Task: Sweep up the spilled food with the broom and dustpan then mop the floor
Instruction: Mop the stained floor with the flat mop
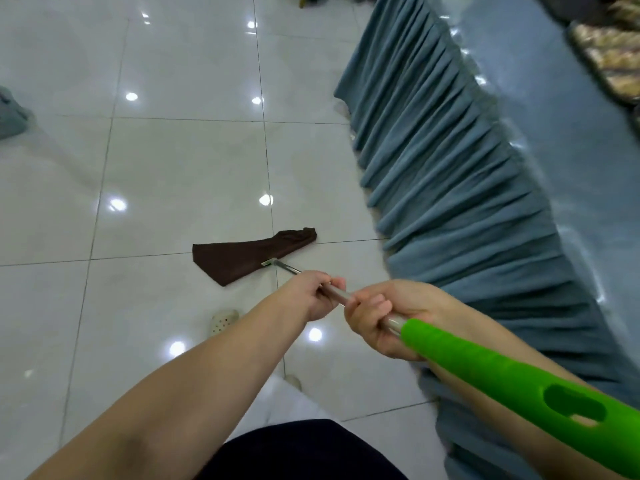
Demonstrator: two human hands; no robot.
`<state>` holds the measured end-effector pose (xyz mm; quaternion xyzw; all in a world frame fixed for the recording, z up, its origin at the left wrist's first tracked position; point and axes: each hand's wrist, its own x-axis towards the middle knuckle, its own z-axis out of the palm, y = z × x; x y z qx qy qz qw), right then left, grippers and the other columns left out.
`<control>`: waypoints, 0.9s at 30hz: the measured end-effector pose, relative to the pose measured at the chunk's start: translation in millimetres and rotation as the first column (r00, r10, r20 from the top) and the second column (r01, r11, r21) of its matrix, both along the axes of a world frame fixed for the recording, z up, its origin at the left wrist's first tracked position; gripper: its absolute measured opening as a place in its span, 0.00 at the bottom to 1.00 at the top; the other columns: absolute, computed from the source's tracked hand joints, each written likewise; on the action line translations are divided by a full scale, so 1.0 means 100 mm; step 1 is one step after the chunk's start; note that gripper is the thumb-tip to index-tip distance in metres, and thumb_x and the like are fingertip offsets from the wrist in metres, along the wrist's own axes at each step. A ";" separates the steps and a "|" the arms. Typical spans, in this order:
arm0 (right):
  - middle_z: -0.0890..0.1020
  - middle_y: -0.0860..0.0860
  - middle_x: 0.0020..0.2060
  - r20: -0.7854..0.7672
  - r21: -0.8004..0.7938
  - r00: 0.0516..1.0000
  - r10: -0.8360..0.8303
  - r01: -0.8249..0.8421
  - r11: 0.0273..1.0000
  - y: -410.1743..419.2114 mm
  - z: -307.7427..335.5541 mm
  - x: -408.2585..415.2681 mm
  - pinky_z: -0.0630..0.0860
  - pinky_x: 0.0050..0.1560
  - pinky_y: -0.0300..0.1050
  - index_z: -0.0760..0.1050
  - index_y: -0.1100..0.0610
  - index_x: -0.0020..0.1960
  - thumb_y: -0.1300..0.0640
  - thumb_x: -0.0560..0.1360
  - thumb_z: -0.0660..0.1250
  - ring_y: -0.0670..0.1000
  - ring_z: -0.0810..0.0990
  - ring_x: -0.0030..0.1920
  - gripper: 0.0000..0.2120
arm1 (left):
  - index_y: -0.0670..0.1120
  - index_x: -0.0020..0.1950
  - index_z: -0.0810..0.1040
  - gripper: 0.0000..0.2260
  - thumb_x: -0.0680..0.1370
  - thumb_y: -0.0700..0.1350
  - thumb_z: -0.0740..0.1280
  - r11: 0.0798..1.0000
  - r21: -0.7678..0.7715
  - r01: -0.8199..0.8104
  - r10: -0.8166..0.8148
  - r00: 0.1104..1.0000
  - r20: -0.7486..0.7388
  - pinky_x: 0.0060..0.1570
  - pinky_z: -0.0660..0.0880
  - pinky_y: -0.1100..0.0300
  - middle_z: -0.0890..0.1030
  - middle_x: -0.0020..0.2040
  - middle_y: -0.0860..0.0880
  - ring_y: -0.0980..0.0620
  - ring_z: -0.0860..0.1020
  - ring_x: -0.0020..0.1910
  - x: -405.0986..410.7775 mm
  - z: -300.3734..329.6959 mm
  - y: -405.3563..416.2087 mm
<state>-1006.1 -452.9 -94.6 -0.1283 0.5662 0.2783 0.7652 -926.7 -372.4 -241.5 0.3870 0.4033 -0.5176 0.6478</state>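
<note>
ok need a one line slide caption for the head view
Both hands, left ahead of right, grip a green-handled mop, its brown cloth head flat on glossy floor tiles beside a blue pleated skirt.

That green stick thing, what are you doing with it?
It is a mop. The person holds its metal pole with both hands: the left hand further down the pole, the right hand just below the green handle. The brown mop cloth lies flat on the shiny tiled floor, next to the blue skirted bed. So the floor is being mopped right now. No spilled food, broom or dustpan shows in this view.
</note>
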 end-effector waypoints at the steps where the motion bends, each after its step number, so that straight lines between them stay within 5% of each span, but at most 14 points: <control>1: 0.69 0.53 0.21 -0.009 0.009 1.000 0.025 -0.025 1.000 -0.02 0.01 -0.03 0.63 0.13 0.30 0.69 0.62 0.38 0.67 0.78 0.53 0.46 0.65 0.13 0.12 | 0.36 0.40 0.68 0.09 0.79 0.30 0.53 1.000 0.004 0.006 -0.006 1.000 -0.006 0.18 0.73 0.66 0.70 0.36 0.41 0.51 0.73 0.26 -0.03 0.01 0.00; 7: 0.62 0.47 0.24 0.012 0.062 0.997 0.073 -0.073 0.995 0.25 0.05 0.09 0.63 0.14 0.30 0.68 0.61 0.34 0.67 0.78 0.53 0.45 0.64 0.14 0.15 | 0.39 0.32 0.64 0.16 0.78 0.30 0.50 0.998 0.036 -0.046 0.044 0.998 0.047 0.14 0.66 0.71 0.64 0.15 0.45 0.53 0.65 0.10 0.00 0.14 0.27; 13: 0.64 0.52 0.19 0.002 0.087 0.988 0.155 -0.154 0.984 0.53 -0.01 0.48 0.62 0.14 0.30 0.65 0.60 0.36 0.66 0.78 0.53 0.46 0.63 0.13 0.13 | 0.39 0.33 0.65 0.13 0.77 0.30 0.50 0.986 0.068 -0.153 0.146 0.984 0.103 0.19 0.73 0.67 0.67 0.23 0.42 0.48 0.68 0.28 0.33 0.08 0.67; 21: 0.63 0.51 0.20 0.004 0.088 0.963 0.268 -0.267 0.960 1.20 -0.27 1.40 0.61 0.12 0.31 0.64 0.57 0.37 0.69 0.75 0.54 0.46 0.62 0.13 0.11 | 0.39 0.30 0.65 0.15 0.76 0.30 0.51 0.973 0.180 -0.146 0.123 0.983 0.136 0.24 0.71 0.63 0.68 0.30 0.42 0.51 0.69 0.30 1.21 0.01 1.39; 27: 0.65 0.52 0.18 0.031 0.073 0.960 0.280 -0.281 0.957 1.87 -0.31 2.43 0.61 0.13 0.29 0.68 0.59 0.36 0.68 0.77 0.53 0.46 0.63 0.12 0.14 | 0.41 0.34 0.65 0.14 0.79 0.35 0.53 0.953 0.137 -0.272 0.260 0.960 0.101 0.17 0.71 0.69 0.68 0.25 0.44 0.51 0.67 0.28 2.19 -0.10 2.08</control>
